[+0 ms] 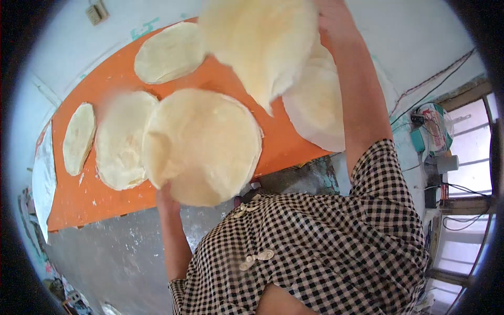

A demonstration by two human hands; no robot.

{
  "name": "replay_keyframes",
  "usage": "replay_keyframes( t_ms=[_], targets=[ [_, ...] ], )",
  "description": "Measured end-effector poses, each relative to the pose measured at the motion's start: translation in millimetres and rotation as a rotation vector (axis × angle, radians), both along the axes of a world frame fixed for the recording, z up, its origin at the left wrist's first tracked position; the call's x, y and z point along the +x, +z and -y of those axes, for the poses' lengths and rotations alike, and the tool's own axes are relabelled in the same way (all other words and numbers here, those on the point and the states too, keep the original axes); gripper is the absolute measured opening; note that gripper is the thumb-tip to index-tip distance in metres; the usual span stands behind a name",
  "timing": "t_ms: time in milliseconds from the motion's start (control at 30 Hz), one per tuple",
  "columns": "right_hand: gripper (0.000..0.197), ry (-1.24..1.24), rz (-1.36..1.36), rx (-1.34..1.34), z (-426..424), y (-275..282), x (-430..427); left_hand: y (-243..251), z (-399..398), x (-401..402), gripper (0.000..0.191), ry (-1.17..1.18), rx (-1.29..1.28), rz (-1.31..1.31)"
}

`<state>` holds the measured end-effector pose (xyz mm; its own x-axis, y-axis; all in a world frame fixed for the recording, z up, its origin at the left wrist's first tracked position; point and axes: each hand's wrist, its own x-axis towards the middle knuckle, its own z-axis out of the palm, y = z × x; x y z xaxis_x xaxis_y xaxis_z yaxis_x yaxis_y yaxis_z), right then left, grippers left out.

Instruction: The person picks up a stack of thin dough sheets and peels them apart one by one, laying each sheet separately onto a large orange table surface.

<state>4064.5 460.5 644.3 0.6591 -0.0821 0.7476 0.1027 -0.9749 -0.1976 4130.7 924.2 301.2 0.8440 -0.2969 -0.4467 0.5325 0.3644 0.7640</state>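
Observation:
My right hand (pixel 330 19), raised at the top of the view, grips the edge of a large thin round flatbread (pixel 260 35). That sheet is blurred and hangs over the table, with a pointed lower corner. My left hand (pixel 168 193) is at the near edge of a stack of pale flatbreads (pixel 212 130). A blurred flap of the top sheet is lifted around this hand and hides its fingers. To the left, another stack (pixel 124 149) touches this one. Under my right forearm, more rounds (pixel 319 94) are partly hidden.
The stacks rest on an orange tabletop (pixel 98 210) against a pale wall. More flatbread stacks lie at the far side (pixel 171 53) and left end (pixel 79 139). A white sheet (pixel 45 177) hangs over the left edge. Cables (pixel 433 82) run along the wall towards a barred window (pixel 470 145).

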Motion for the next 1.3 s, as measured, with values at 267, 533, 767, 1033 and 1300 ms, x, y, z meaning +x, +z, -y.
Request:
replay_keyframes(
  t_ms=[267,533,767,1033,1300],
  targets=[
    [0.023,0.125,0.484,1.971,-17,-239,-76,-31,-16,-5,0.04,-0.019,-0.058,-0.065],
    [0.029,-0.006,-0.545,2.131,-103,-298,-89,23,1,-20,0.046,-0.102,-0.107,0.025],
    [0.059,0.341,-0.617,0.846,-208,-264,-26,41,46,-21,0.052,-0.268,-0.332,0.104],
    [0.08,0.539,-0.964,0.978,-247,-266,4,42,55,-31,0.042,-0.198,-0.335,0.122],
    [0.046,0.578,-0.885,1.189,-244,-282,4,32,51,-29,0.042,-0.139,-0.243,0.113]
  ],
)
